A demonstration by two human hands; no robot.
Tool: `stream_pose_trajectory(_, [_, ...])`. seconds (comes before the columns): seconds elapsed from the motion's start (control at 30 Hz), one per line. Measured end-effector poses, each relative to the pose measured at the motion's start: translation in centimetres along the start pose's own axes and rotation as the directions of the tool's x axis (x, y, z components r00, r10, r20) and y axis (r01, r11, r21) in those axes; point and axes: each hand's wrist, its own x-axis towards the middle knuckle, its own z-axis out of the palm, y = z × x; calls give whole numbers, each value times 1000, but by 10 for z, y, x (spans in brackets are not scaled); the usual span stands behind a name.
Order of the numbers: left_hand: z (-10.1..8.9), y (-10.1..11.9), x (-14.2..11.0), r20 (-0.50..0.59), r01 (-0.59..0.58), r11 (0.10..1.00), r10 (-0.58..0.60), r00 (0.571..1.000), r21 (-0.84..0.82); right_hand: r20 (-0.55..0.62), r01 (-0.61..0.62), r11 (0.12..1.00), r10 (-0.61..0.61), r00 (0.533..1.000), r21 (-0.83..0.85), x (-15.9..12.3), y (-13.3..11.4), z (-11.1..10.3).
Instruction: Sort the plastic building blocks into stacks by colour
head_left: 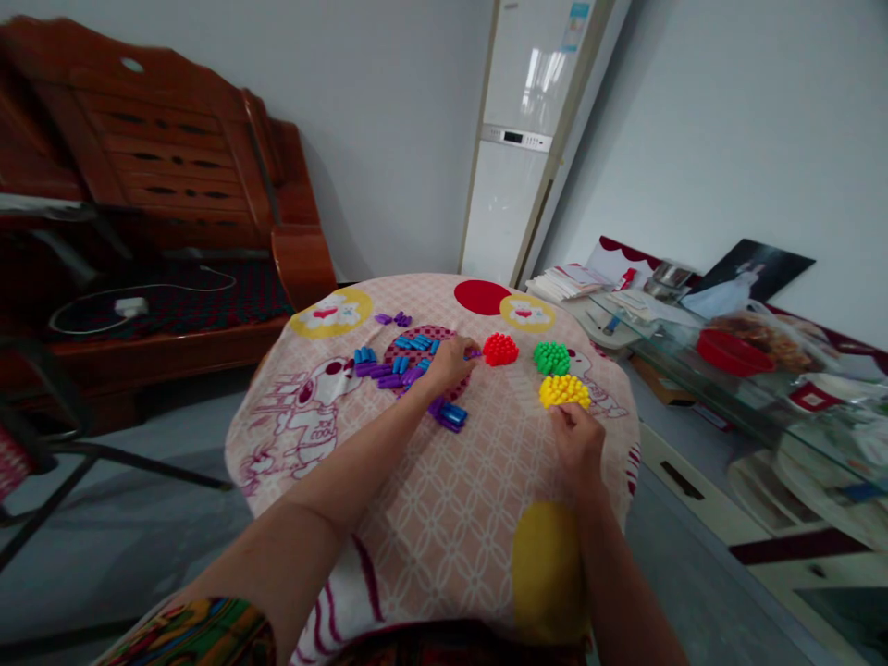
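Note:
My left hand (450, 363) reaches across a round table and rests on loose blue pegs (414, 343) and purple pegs (388, 375). Its fingers curl over the pile and pinch a purple peg toward the red spiky cluster (500, 349). A green spiky cluster (551, 358) sits to the right of the red one. In front of that lies a yellow spiky cluster (564, 391). My right hand (577, 437) lies just below the yellow cluster, fingers curled, fingertips touching its near edge.
The table wears a pink cartoon-print cloth (444, 499). A wooden bench (159, 231) with a white cable stands at the left, a tall white air conditioner (524, 139) at the back. A glass shelf (749, 370) crowded with dishes and papers runs along the right.

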Motion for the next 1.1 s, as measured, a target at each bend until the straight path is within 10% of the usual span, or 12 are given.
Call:
stream_pose_trajectory(0.07, [-11, -16, 1, -44, 55, 998, -55, 997, 3, 281, 24, 999, -35, 959, 39, -8, -25, 11])
stream_pose_trajectory(0.17, [-27, -36, 1, -138, 130, 991, -132, 982, -24, 624, 114, 993, -89, 776, 0, -21, -63, 32])
stream_pose_trajectory(0.37, [-42, -69, -2, -220, 278, 958, -287, 932, -74, 790, 397, 908, -145, 596, -132, -17, -114, 80])
stream_pose_trajectory(0.7, [-37, -75, -4, -228, 256, 962, -270, 935, -91, 677, 146, 989, -132, 724, 37, 27, -102, 117])
stream_pose_trajectory(1.1, [-27, -89, -8, -181, 288, 943, -316, 931, -164, 623, 254, 960, -129, 772, -116, 36, -84, 99])
